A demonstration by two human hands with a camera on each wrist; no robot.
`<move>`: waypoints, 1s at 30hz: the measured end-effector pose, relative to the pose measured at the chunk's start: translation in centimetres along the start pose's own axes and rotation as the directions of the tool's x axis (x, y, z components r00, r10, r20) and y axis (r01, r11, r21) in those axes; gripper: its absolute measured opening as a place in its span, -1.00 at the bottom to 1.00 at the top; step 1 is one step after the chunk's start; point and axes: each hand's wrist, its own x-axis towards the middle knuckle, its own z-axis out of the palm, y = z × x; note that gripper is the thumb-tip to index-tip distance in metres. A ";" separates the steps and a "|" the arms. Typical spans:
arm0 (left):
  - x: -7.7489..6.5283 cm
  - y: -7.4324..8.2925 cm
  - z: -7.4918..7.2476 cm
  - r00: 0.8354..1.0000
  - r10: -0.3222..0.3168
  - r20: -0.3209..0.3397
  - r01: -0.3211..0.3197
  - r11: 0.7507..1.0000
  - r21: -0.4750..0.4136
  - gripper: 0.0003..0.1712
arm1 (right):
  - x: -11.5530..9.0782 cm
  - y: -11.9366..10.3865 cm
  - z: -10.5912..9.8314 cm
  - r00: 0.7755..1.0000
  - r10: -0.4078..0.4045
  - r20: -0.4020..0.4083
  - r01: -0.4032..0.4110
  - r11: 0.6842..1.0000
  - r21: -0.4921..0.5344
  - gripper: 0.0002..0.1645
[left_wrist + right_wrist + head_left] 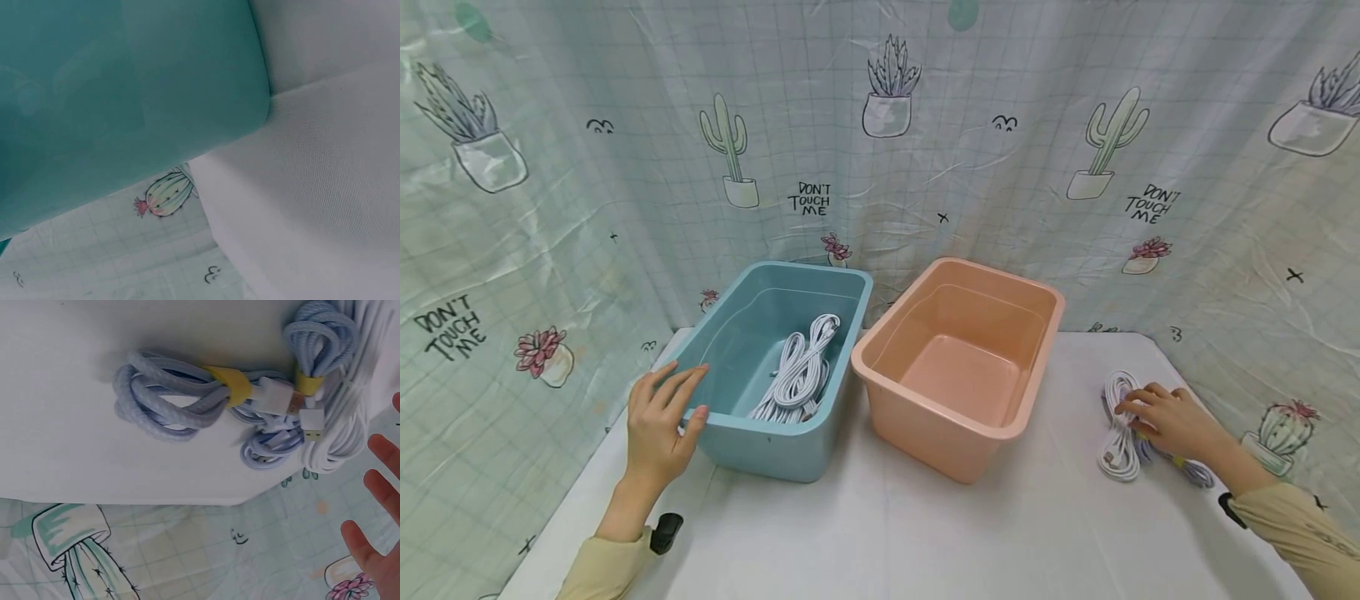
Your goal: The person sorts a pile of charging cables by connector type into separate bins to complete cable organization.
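Observation:
At the front left corner of a blue bin (pixel 752 427) my left hand (pixel 658 425) hovers by the rim, fingers loosely bent and holding nothing; whether it touches the rim cannot be told. Coiled white cables (pixel 801 375) lie in that bin. My right hand (pixel 1180 423) is over a coiled white cable (pixel 1120 460) on the table's right side. In the right wrist view its fingers (pixel 382 487) are spread and apart from the cables. Beside the white cable (pixel 340 425) lie bluish-lavender braided cables (pixel 169 406), some bound with yellow straps (pixel 232 385).
An orange bin (pixel 925 408) stands right of the blue one, with its bare floor showing. Both sit on a white-covered table (pixel 880 542). A cactus-print curtain (pixel 970 183) hangs behind and along the sides.

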 end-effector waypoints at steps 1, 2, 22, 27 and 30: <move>0.0 0.0 0.0 1.000 0.000 -0.001 0.000 1.000 0.000 -0.30 | -0.1 0.0 0.1 1.000 0.001 0.007 -0.001 1.000 0.005 -0.57; 0.0 0.0 0.0 1.000 -0.001 -0.001 0.001 1.000 0.001 -0.30 | -0.2 0.1 0.2 1.000 0.000 0.016 0.000 1.000 0.005 -0.56; 0.0 0.0 0.1 1.000 0.001 0.003 -0.001 1.000 -0.001 -0.29 | -0.6 0.7 1.4 0.986 0.008 0.164 -0.002 0.999 -0.033 -0.48; 0.0 0.0 0.0 1.000 -0.003 0.000 0.003 1.000 0.000 -0.29 | -0.5 0.7 1.6 0.982 0.009 0.189 -0.002 0.999 -0.039 -0.47; -0.1 0.0 0.0 1.000 -0.007 0.001 0.007 1.000 0.002 -0.29 | -0.5 0.8 1.9 0.990 -0.023 0.141 0.031 0.998 -0.053 -0.49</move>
